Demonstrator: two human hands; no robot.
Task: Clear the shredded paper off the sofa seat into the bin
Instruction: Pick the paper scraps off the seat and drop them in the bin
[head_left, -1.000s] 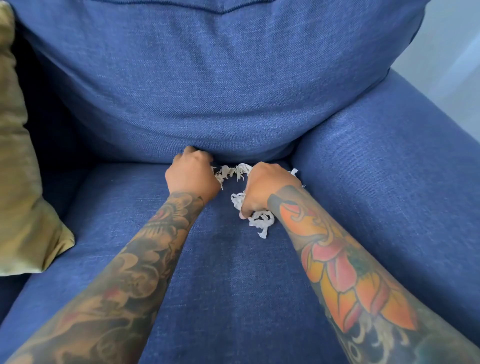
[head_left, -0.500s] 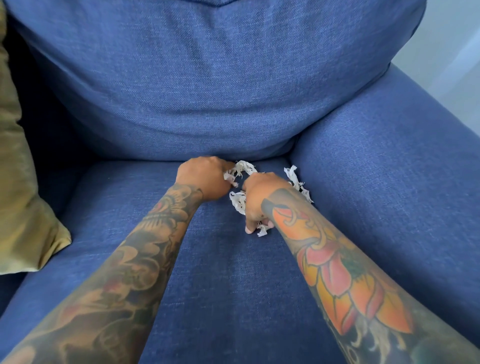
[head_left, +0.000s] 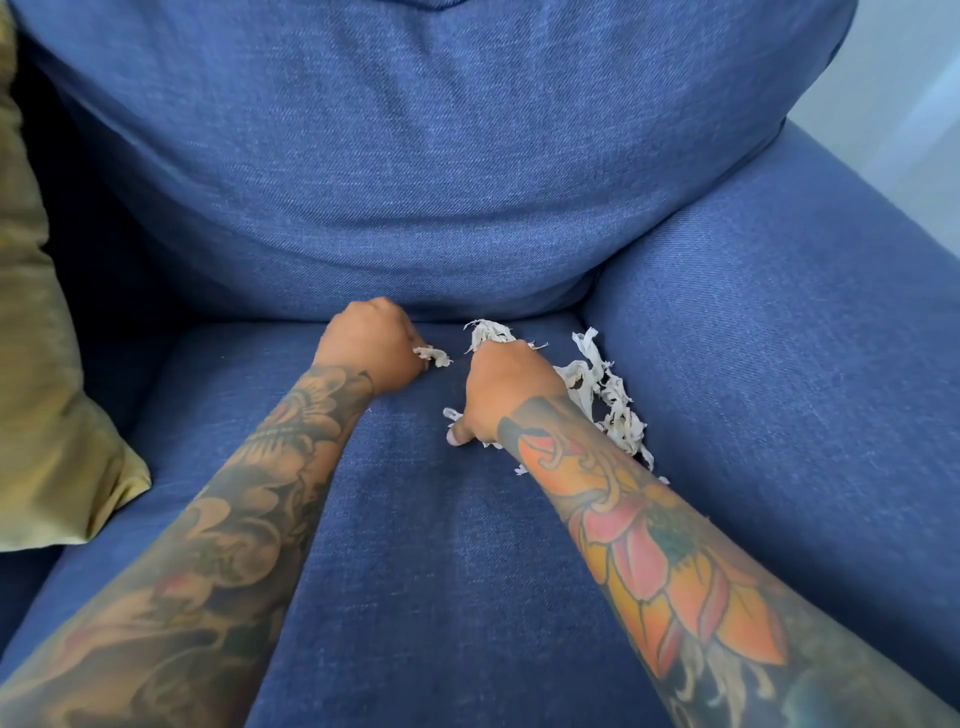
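White shredded paper (head_left: 608, 395) lies at the back right of the blue sofa seat (head_left: 415, 545), against the armrest. My right hand (head_left: 506, 387) is curled around a clump of it, with strips sticking out above the knuckles and below the thumb. My left hand (head_left: 371, 343) sits at the back of the seat, fingers curled under, with a small tuft of paper (head_left: 434, 356) showing at its fingertips. The bin is not in view.
The blue back cushion (head_left: 415, 156) bulges over the rear of the seat. A blue armrest (head_left: 779, 338) rises on the right. An olive-gold cushion (head_left: 47, 389) leans on the left side of the seat.
My hands have drawn apart: the left moved left with a small tuft, the right moved toward the armrest. More loose strips now show beside the right wrist.
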